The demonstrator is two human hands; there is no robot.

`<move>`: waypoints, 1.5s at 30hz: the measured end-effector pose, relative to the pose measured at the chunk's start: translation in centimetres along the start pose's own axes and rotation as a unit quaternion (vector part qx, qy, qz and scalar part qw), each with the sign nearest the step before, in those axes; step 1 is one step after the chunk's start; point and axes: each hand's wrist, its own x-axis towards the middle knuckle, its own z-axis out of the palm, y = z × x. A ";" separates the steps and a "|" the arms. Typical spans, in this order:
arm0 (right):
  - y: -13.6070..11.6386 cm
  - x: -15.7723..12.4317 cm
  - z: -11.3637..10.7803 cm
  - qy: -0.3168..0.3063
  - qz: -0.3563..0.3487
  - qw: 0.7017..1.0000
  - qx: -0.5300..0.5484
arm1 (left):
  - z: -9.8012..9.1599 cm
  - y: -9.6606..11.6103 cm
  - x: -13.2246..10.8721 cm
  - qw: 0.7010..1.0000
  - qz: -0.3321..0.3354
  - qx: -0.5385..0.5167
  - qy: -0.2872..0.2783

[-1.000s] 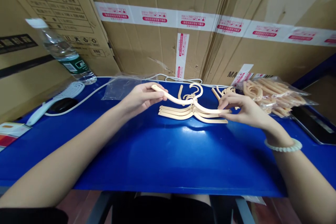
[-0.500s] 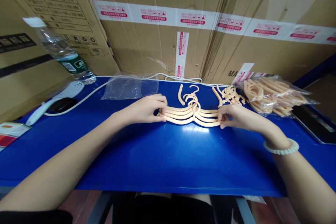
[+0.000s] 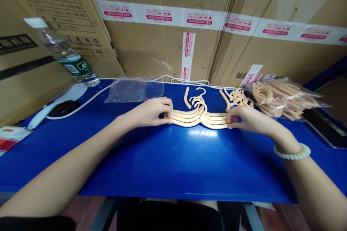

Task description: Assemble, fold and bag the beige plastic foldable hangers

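Several peach-coloured hangers (image 3: 187, 118) lie lined up on the blue table, their hooks overlapping at the middle and pointing to the back. My left hand (image 3: 158, 112) is closed around their left ends, thumb at the front and fingers behind. At the right ends, my right hand (image 3: 244, 117) pinches the same hangers between thumb and fingers. The fingers hide the hanger tips on both sides. Behind the row lies one loose curved hanger arm (image 3: 187, 97). Another loose arm (image 3: 224, 100) rests near a pile of small hook pieces (image 3: 238, 97), just beyond my right hand.
Clear plastic bags of hanger parts (image 3: 282, 97) lie at the right, beside a dark flat device (image 3: 328, 130). An empty plastic bag (image 3: 127, 90), a white cable (image 3: 92, 97), a hairbrush (image 3: 59, 101) and a water bottle (image 3: 67, 54) are at the left. Cardboard boxes (image 3: 162, 50) stand behind the table.
My right hand has shifted slightly to the right along the hanger ends. The hangers sit a little closer together at the front. My left hand stays in place.
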 end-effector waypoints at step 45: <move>-9.0 -0.5 6.6 0.002 -0.237 0.967 0.097 | 7.9 7.5 1.2 0.954 0.198 0.045 0.220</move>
